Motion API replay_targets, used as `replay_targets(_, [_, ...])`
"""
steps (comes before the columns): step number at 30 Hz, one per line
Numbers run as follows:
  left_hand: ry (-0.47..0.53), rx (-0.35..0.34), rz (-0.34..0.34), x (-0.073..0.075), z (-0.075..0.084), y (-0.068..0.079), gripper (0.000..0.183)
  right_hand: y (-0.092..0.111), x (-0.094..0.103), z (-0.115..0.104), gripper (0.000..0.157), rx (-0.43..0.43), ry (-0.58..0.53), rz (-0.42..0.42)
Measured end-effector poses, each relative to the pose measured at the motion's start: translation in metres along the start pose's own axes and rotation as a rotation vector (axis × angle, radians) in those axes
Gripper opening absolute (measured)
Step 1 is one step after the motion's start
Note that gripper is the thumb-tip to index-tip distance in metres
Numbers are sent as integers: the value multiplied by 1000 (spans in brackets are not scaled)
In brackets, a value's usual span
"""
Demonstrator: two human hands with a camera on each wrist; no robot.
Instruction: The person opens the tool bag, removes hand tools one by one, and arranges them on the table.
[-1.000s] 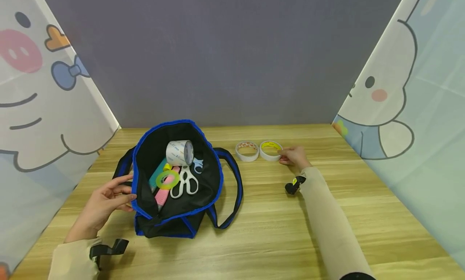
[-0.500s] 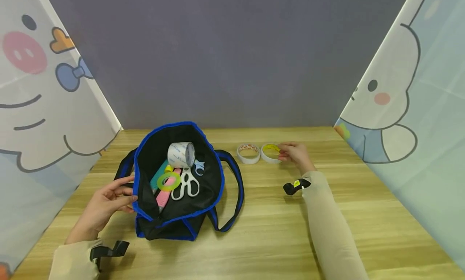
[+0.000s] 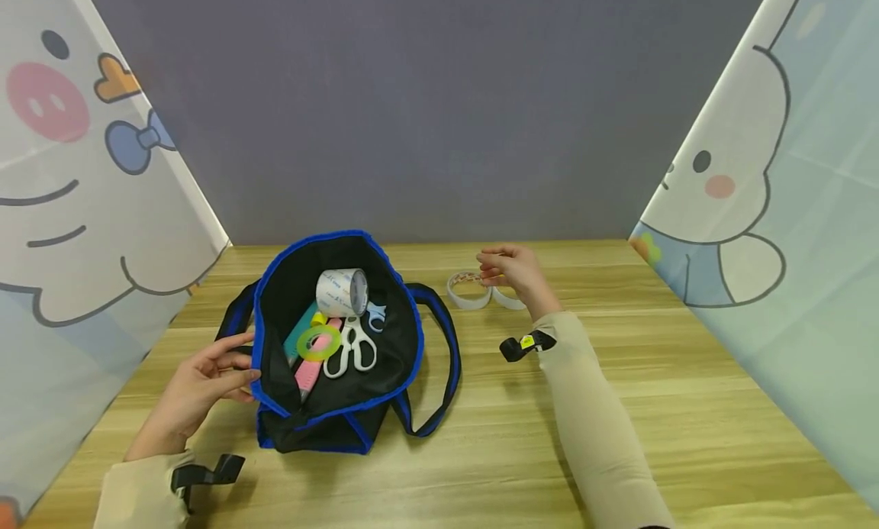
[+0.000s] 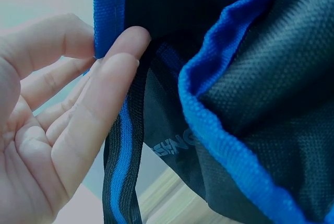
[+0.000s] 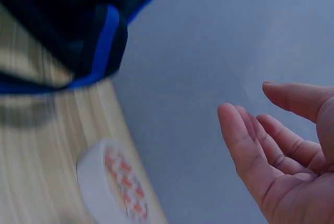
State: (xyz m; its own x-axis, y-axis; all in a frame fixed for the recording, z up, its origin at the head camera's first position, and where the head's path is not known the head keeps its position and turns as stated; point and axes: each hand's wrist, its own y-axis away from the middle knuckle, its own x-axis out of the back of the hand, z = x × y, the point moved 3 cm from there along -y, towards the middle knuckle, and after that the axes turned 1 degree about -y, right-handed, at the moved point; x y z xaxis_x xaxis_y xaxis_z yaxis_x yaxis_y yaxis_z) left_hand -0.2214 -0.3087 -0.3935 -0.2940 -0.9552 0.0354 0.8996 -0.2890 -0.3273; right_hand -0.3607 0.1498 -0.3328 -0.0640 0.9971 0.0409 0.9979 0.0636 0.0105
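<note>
My left hand (image 3: 195,395) pinches the blue-edged rim of a black bag (image 3: 394,353) at its left side; the left wrist view shows thumb and fingers on the blue trim (image 4: 108,15). My right hand (image 3: 522,273) is above two white tape rolls with its fingers parted and holds nothing, as the right wrist view confirms. The left tape roll (image 3: 470,303) has red print inside. Behind the hand, the right tape roll (image 3: 508,301) is partly hidden. Inside the bag lie a wide tape roll (image 3: 333,292), white-handled scissors (image 3: 353,347), a yellow-green tape ring (image 3: 303,345) and a pink-handled tool (image 3: 307,376).
A teal item (image 3: 298,333) and a small light-blue item (image 3: 376,315) are also in the bag. One bag strap (image 3: 453,353) loops out onto the wooden table (image 3: 494,445). A grey panel (image 3: 426,117) stands behind, with printed panels on both sides.
My right hand has left the right tape roll's side and moved left, up over the rolls. The left hand keeps its hold on the bag rim.
</note>
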Motion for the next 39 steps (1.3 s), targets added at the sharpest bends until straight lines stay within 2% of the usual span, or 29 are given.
replay_targets(10, [21,-1,-12,2,-1,-1,61,0,-57,-18,30,71,-57,-97])
replay_targets(18, [11,16,-8,3,-1,0,61,4,-109,-26,24,79,-107,-201])
replay_targets(24, [12,11,-7,3,-2,1,62,10,-140,-27,28,75,-17,-316])
replay_targets(28, [8,10,-5,3,-2,1,62,12,-157,-23,30,56,44,-358])
replay_targets(39, [5,4,-5,1,-3,0,62,7,-185,2,32,24,118,-345])
